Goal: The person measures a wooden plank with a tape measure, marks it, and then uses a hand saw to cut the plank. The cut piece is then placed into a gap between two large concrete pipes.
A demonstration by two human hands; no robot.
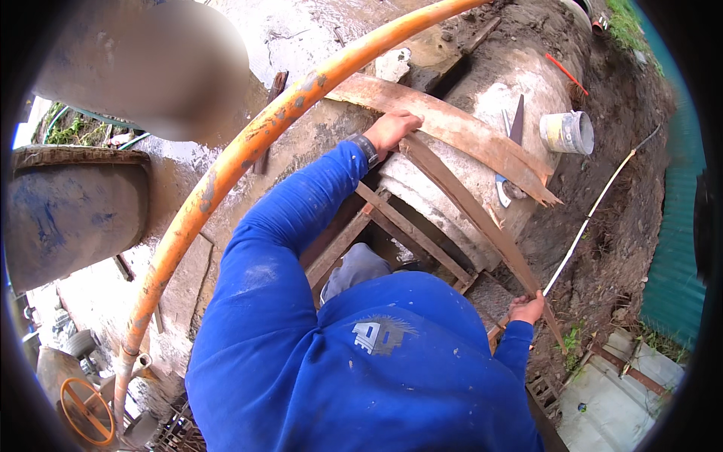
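A long, narrow wooden plank (474,207) slants from the middle of the view down to the right. My left hand (392,131), at the end of an outstretched arm with a dark wristband, is closed on its upper end. Near the lower end, my right hand (526,307) wraps around the plank's edge. A wider board (459,128) with a splintered right end lies just beyond, across a rounded concrete surface (482,98). Beside that board rests a hand saw (517,124) with a dark blade, its lower part partly hidden by the board.
Below me, a wooden frame (422,241) borders an opening. A thick orange pipe (226,166) arches across the left. A whitish bucket (566,132), a red-orange rod (566,73) and a thin white pipe (591,215) are at right, before a green corrugated fence (672,256).
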